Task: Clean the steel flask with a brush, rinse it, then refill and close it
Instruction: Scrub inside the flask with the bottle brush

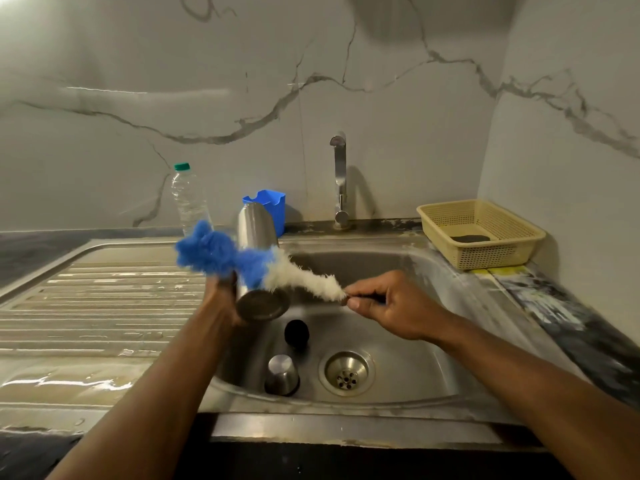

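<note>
Left hand (221, 299) grips the cylindrical steel flask (258, 258); right hand (384, 306) pinches the blue-and-white bristle brush (263, 268): scrub its outside firmly over the steel sink (433, 341).

Head view — down over sink (433, 271)

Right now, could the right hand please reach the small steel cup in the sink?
Probably not yet: the right hand is pinching the brush. The cup sits uncovered just below, so the path looks free.

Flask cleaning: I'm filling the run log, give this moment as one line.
stage: scrubbing outside | left hand: holds flask | right hand: pinches brush handle | brush: across flask | tap: no water visible
</note>
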